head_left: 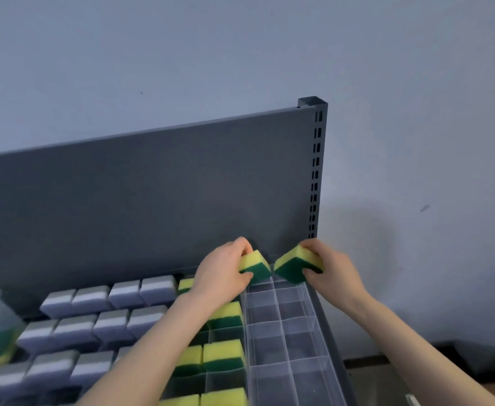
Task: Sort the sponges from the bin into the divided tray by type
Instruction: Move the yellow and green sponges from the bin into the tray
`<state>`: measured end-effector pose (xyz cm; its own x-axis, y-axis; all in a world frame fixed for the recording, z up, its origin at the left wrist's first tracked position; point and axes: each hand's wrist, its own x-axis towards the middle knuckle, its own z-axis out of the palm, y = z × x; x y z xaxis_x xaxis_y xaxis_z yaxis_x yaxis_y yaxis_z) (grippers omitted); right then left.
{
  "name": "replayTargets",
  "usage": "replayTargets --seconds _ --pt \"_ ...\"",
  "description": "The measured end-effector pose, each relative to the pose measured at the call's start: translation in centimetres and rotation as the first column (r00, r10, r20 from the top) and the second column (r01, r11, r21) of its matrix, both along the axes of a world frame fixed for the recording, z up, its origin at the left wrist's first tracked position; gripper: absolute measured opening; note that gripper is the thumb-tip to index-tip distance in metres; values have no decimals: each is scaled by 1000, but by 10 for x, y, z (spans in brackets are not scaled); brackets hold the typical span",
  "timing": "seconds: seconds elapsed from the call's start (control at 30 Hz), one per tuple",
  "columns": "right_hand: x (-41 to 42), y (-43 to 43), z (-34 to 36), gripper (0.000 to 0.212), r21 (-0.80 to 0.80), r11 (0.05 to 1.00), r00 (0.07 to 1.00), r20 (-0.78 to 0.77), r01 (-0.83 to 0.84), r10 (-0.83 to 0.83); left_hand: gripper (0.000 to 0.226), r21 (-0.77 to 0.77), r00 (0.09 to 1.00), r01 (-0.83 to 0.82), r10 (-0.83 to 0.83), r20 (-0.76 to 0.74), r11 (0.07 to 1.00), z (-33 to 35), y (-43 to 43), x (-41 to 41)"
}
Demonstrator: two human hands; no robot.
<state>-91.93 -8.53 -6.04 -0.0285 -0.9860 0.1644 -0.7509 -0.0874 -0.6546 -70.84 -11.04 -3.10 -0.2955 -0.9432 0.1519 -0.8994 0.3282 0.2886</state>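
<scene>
Gripping yellow-green sponges | left hand (221,272) | right hand (332,269)

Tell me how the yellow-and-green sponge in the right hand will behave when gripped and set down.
Probably soft: the yellow-and-green sponge looks like foam, so the right hand may dent it. Likely light, since a simple pinch holds it tilted. Its blocky shape should not roll.
</scene>
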Motion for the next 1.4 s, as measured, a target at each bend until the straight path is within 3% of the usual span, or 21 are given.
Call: replayTargets --seconds 0.2,0.43,0.67,0.97,1.17,1.27,1.4 --pt "2 -4 -1 39 22 994 975 -196 -103 105 32 47 990 106 -110 89 993 -6 -11 6" --pt "8 -26 19 32 174 962 895 -363 -209 260 28 90 975 192 -200 95 977 -4 -25 1" --pt "5 -37 25 33 256 939 859 -400 -231 320 32 175 963 192 -220 159 966 -15 -30 5" --pt "25 -58 11 29 446 863 724 -512 -237 463 49 284 903 198 -287 318 938 -17 -47 -12" --pt "33 -52 -9 21 431 883 662 -609 -187 437 33 272 899 169 -261 352 947 -34 -42 -20" --pt "33 -47 -12 25 407 894 667 -615 -188 420 37 250 906 173 -254 338 953 -35 -40 -19" --pt "27 -39 -10 31 387 889 746 -509 -247 429 45 209 910 184 -247 333 960 -33 -34 -17"
